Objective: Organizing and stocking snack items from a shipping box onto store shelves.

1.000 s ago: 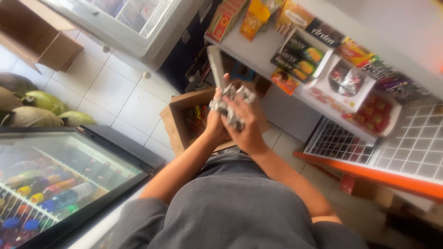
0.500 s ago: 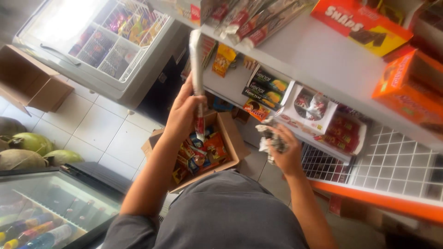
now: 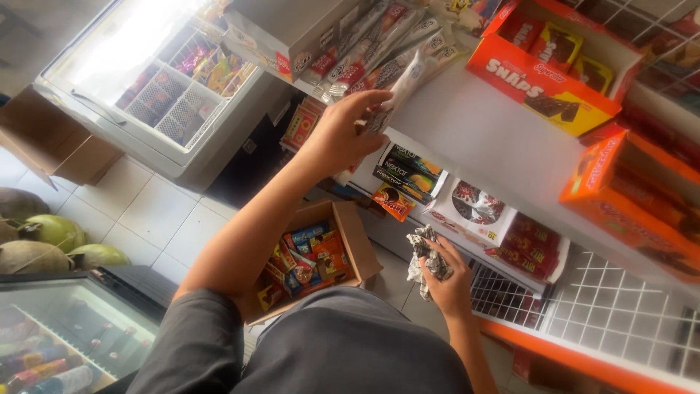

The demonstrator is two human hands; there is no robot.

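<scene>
The left hand (image 3: 337, 138) is raised to the white shelf (image 3: 481, 135), fingers closed around a long wrapped snack bar (image 3: 403, 82) lying beside a row of similar bars (image 3: 364, 51). The right hand (image 3: 446, 281) hangs lower, clutching a crumpled cloth (image 3: 426, 255). Below sits an open cardboard box (image 3: 310, 259) of snack packets on the tiled floor (image 3: 138, 211).

Under me is a pale tiled floor (image 3: 120, 211). At my left a chest freezer (image 3: 157, 87) shines with bright light; a white shelf (image 3: 485, 135) runs at my right.
</scene>
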